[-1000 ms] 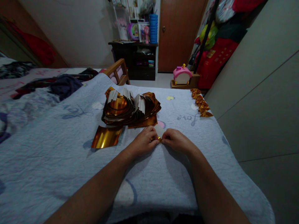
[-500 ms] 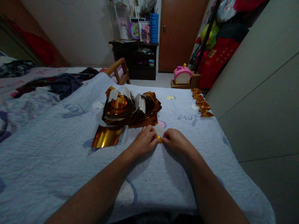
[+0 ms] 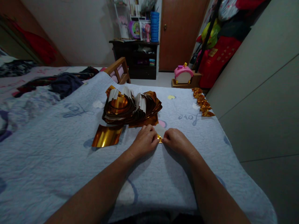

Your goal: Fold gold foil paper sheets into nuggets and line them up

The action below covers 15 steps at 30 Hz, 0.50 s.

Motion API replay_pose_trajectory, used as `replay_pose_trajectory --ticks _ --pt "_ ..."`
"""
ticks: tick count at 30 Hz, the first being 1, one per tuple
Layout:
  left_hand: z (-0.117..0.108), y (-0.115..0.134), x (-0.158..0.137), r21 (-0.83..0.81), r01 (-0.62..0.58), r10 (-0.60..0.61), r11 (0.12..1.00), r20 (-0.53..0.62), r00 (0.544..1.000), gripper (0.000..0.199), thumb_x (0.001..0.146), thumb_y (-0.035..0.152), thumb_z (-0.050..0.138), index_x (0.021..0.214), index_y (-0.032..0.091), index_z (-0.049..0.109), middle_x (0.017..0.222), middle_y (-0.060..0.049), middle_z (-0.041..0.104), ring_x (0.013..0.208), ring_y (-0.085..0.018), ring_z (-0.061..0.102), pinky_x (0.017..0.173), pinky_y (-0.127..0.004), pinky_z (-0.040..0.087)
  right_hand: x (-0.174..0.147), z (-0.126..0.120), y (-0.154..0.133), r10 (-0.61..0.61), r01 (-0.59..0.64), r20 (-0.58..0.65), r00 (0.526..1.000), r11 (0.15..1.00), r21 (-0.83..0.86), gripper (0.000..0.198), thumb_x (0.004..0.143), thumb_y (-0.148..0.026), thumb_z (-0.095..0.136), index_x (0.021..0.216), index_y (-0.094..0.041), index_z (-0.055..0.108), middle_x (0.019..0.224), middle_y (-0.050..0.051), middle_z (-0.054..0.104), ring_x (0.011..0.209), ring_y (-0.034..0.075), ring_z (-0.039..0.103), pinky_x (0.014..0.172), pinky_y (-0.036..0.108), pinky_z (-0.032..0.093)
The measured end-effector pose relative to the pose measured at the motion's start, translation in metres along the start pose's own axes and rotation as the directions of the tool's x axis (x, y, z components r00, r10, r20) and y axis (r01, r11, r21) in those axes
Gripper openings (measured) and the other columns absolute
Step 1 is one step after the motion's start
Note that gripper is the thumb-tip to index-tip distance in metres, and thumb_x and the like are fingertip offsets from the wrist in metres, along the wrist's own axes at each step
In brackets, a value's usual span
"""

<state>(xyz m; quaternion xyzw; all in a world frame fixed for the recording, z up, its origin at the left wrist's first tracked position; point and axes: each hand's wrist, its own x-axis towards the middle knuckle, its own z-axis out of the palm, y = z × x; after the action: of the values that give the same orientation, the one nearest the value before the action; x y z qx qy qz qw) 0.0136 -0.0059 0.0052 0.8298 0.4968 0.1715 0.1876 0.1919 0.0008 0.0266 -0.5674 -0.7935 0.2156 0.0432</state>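
Note:
Between my hands, low over the bed, is a sheet of gold foil paper (image 3: 160, 130) with its whitish back facing up and a folded gold strip along the near edge. My left hand (image 3: 147, 138) pinches that edge from the left. On the other side my right hand (image 3: 174, 139) has its fingers closed on the same edge. Just beyond my left hand lies a thick curled bundle of gold foil sheets (image 3: 119, 116). One loose gold sheet (image 3: 106, 136) rests left of my left hand.
A row of several folded gold foil pieces (image 3: 202, 102) lies along the right edge of the patterned blue bedspread (image 3: 58, 155). Crumpled clothes (image 3: 65, 84) are at the far left. Past the bed stand a dark shelf (image 3: 135, 59) and a pink toy case (image 3: 183, 75).
Both hands stay almost in place on the foil paper. The right hand's fingers have shifted very slightly, and the view has moved a little.

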Motion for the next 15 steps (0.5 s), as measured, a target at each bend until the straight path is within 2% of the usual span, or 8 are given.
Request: replay_pose_trajectory --ticks 7,15 --pt "-0.0004 0.002 0.0003 0.043 0.003 -0.005 0.999 0.024 1.0 0.018 0.093 0.022 0.053 0.077 0.018 0.062 0.098 -0.008 0.057 0.096 -0.024 0.05 0.085 -0.038 0.042 -0.0001 0.0009 -0.0019 0.01 -0.008 0.013 1.0 0.995 -0.098 0.03 0.094 -0.024 0.05 0.086 -0.013 0.077 0.09 0.015 0.074 0.078 0.02 0.064 0.068 0.03 0.038" --pt "0.0033 -0.0018 0.0009 0.079 -0.025 0.022 0.997 0.037 0.999 0.021 0.097 0.027 0.05 0.083 0.018 0.064 0.1 -0.007 0.057 0.097 -0.024 0.049 0.087 -0.039 0.041 -0.0013 0.0022 -0.0025 -0.023 0.026 0.024 0.999 0.987 -0.16 0.035 0.099 -0.025 0.045 0.09 -0.011 0.075 0.093 0.018 0.074 0.083 0.023 0.066 0.072 0.032 0.04"
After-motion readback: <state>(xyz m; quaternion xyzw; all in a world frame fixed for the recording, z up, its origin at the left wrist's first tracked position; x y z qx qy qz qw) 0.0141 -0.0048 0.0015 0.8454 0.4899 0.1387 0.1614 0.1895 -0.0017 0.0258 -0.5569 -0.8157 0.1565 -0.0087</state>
